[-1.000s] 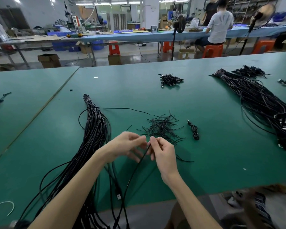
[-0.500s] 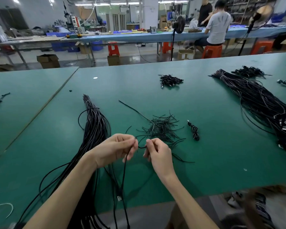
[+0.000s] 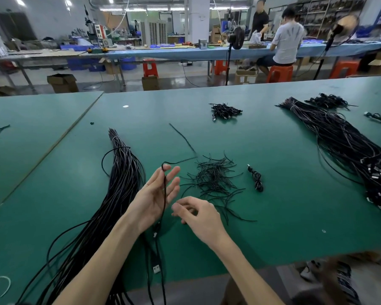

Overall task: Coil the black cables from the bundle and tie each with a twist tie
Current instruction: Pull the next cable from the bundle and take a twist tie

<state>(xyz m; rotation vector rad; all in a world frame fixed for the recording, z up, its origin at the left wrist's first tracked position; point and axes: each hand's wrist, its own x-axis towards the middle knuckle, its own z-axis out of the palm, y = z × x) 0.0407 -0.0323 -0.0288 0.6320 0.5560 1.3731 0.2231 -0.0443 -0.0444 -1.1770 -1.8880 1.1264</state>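
draping a cable (image 3: 164, 190) over flat, released left hand (image 3: 152, 200); right hand (image 3: 201, 217) blurred, grasp unclear

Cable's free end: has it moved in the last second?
Yes. The cable's free end swung right, away from the tied bundle and nearer the twist ties.

Left hand (image 3: 157, 194) opened, cable (image 3: 164, 194) looped over fingertip; right hand (image 3: 198, 214) dropped back, apart.

Bare tabletop (image 3: 301, 205) between tied coil (image 3: 256, 179) and far-right cable bundle (image 3: 350, 146).
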